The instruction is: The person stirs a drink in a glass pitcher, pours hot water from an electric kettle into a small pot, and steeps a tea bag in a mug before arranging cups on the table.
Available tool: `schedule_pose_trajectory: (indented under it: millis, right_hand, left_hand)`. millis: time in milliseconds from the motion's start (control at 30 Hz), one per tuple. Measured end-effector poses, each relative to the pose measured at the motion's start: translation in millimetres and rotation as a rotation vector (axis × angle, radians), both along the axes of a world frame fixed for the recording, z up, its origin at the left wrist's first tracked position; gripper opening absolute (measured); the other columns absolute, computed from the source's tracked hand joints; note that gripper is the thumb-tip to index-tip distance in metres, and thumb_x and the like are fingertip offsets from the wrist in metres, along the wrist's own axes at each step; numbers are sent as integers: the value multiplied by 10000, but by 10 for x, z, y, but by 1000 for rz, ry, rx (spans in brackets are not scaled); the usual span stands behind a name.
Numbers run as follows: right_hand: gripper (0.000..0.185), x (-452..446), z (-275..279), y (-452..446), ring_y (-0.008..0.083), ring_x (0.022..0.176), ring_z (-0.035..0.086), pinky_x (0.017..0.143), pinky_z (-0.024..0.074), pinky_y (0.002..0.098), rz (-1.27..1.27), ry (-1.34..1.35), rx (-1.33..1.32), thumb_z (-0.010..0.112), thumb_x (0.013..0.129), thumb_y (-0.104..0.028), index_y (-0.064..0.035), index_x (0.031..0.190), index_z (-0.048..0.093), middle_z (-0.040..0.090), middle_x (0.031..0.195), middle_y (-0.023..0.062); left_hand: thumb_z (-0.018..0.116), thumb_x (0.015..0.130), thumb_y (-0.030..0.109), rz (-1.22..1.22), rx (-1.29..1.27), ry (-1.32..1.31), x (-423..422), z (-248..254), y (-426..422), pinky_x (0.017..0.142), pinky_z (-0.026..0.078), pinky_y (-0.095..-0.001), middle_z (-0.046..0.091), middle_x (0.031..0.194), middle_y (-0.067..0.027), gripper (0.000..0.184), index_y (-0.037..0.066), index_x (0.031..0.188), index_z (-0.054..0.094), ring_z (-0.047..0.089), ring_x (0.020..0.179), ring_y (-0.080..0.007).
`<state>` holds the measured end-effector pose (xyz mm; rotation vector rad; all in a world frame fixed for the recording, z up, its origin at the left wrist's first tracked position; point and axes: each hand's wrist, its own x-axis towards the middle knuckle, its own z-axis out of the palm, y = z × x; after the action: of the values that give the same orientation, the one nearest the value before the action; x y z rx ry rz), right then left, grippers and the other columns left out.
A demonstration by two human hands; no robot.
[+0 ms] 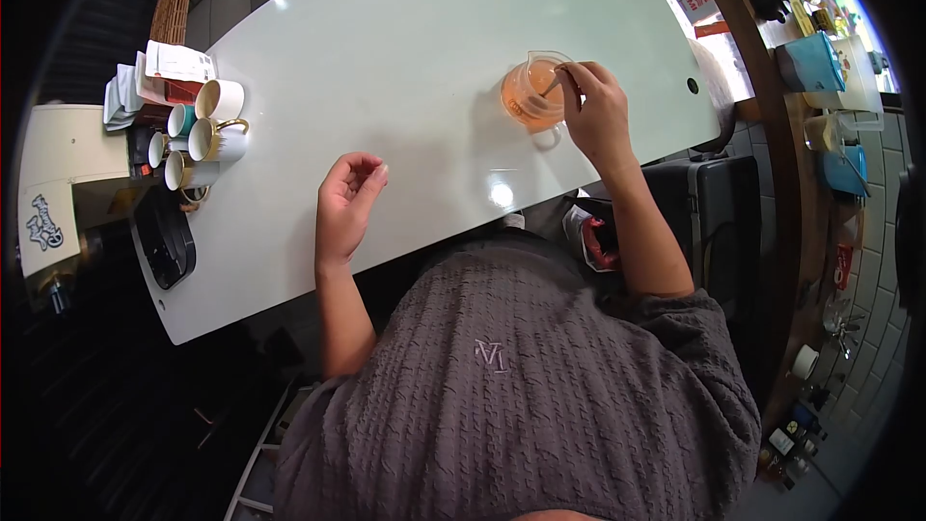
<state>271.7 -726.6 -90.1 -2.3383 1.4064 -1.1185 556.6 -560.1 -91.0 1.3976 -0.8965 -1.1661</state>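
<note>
Near the right part of the white table stands a clear glass pitcher with a spout and a loop handle, holding orange liquid. My right hand is over its right rim, fingers pinched on a thin spoon that slants down into the pitcher. The spoon's lower end is hard to make out in the liquid. My left hand hovers above the table's near edge, well left of the pitcher. Its fingers are loosely curled, with a gap to the thumb and nothing visible in them.
On the white table, several mugs cluster at the left beside stacked packets. A black device sits at the near left corner. To the right, a wooden shelf carries blue containers. A black case stands below the table edge.
</note>
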Motion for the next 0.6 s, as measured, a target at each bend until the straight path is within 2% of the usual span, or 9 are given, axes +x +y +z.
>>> schedule_pose_trajectory:
  millis: [67,133,367,433,600]
  right_hand:
    - [97,-9,11,1,269,763,621,686,499,351,6,68,-50,631,869,-72,-29,942,678,654,878,107]
    - [95,-2,-6,-11,310,830,600,782,475,401,-4,59,-44,628,852,-68,-44,939,656,631,884,106]
    - [105,46,-60,-47,291,832,607,789,474,395,-49,56,-122,651,844,-78,-51,945,660,639,893,90]
    - [115,53,-69,-42,262,759,632,707,506,348,-63,56,-192,629,872,-63,-32,967,685,659,898,108]
    - [155,38,-154,-2,205,683,640,645,511,299,-131,-49,-93,628,879,-75,-31,1008,701,678,916,113]
  left_hand:
    - [643,904,111,-8,7,-2,32,3,-26,778,468,-223,587,883,-4,143,15,989,581,566,825,-76]
    - [644,903,112,-26,5,-3,78,-15,-55,778,468,-223,588,884,-4,143,16,989,582,566,826,-76]
    - [644,903,112,-87,3,-32,214,11,-179,780,468,-226,592,889,-4,139,20,989,587,564,827,-77]
    - [644,902,112,-100,7,-38,241,25,-214,782,467,-227,593,890,-3,138,21,988,587,564,827,-77]
    - [644,902,112,-132,3,-41,260,32,-301,789,465,-229,594,892,-2,138,21,989,587,563,830,-78]
